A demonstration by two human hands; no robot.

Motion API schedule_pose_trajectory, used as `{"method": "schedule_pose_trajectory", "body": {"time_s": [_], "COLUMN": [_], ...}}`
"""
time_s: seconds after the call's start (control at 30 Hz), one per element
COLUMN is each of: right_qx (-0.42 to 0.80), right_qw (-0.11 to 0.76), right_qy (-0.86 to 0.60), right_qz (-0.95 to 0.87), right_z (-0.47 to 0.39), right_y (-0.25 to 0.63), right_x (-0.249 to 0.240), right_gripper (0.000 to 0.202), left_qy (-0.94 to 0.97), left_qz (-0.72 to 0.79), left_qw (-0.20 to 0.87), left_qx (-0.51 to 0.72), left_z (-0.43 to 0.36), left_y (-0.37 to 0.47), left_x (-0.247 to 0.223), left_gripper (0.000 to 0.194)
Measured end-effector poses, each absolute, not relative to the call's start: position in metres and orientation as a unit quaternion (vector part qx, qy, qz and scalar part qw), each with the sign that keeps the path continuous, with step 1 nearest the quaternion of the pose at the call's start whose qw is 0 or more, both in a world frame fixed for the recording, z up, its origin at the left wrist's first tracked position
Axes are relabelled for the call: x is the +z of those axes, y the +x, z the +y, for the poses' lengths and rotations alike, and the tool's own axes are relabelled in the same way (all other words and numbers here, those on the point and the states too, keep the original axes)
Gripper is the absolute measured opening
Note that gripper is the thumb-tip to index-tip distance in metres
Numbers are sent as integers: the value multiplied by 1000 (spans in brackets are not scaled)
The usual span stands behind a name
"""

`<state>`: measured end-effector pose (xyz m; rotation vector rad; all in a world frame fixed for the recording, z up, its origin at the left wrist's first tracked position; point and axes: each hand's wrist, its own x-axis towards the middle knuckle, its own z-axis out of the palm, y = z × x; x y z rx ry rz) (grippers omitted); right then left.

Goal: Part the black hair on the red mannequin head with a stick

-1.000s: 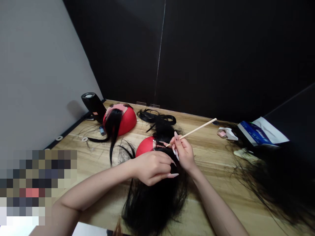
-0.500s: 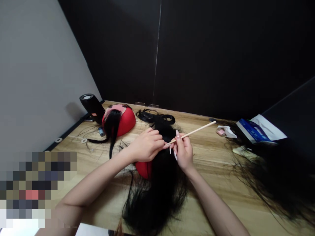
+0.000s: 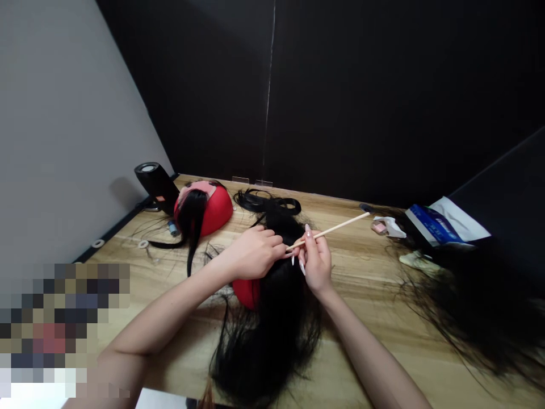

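Long black hair (image 3: pixel 276 329) lies over a red dome-shaped form (image 3: pixel 246 292) in front of me, its ends spread on the wooden table. My right hand (image 3: pixel 315 258) pinches a thin pale wooden stick (image 3: pixel 340 226), whose lower end meets the fingertips of my other hand at the top of the hair. My left hand (image 3: pixel 258 251) rests over the form with fingers curled and pressed together; what they grip is too small and hidden to make out.
A second red form (image 3: pixel 219 211) with black hair stands back left beside a black cylinder (image 3: pixel 156 184). Looped black strands (image 3: pixel 292 204) lie behind my hands. On the right are a blue-and-white packet (image 3: pixel 438 224), crumpled tissue (image 3: pixel 394 227) and loose black hair (image 3: pixel 481 307).
The whole view has shifted slightly. My left hand has turned a little, with its knuckles lower, while my right hand keeps its hold on the stick.
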<state>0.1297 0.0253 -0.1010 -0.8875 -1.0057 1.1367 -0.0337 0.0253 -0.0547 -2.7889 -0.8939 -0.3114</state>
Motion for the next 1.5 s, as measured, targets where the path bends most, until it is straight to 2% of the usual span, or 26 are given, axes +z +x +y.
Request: {"method": "schedule_pose_trajectory", "body": {"time_s": [0.17, 0.4, 0.6, 0.73, 0.87, 1.0, 1.5], "right_qx": [503, 534, 548, 548, 541, 544, 588], "right_qw": [641, 636, 638, 629, 627, 616, 577], "right_qy": [-380, -367, -351, -360, -368, -373, -367], "right_qz": [-438, -420, -411, -416, -424, -432, -432], "right_z": [26, 30, 31, 31, 31, 31, 33], "right_y": [131, 133, 134, 135, 135, 136, 137], "right_x": [-102, -104, -104, -104, -104, -103, -96], "right_gripper": [41, 38, 36, 37, 37, 38, 39], "left_qy": [-950, -963, -957, -914, -802, -702, -684], "left_qz": [-290, -240, -233, -185, -227, -271, -325], "left_qw": [68, 10, -46, -231, -433, -546, -559], "left_qx": [-94, -122, -165, -276, -342, -369, -336], "left_z": [26, 26, 27, 25, 24, 27, 33], "left_y": [-37, -45, -53, -52, -47, -45, -47], "left_x": [-49, -42, -36, -35, -42, -51, -56], "left_gripper": [8, 29, 33, 36, 43, 44, 45]}}
